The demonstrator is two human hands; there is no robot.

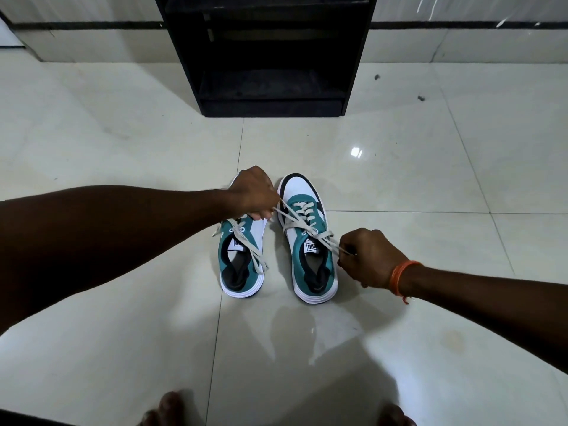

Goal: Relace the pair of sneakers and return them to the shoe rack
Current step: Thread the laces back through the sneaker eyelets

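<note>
Both hands (255, 192) (368, 259) pinched right sneaker's lace (295, 219) taut | risk: uneven pull, end slipping from fingers

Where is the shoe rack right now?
In the head view, the black shoe rack stands top centre against the wall, on the floor beyond the two sneakers.

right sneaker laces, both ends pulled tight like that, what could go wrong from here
1. The left hand and right hand pull the lace of the right sneaker in opposite directions; uneven tension could drag the unheld shoe sideways or leave lopsided ends.
2. The left sneaker has loose ends trailing on the floor; they may snag when carried to the shoe rack.
</note>
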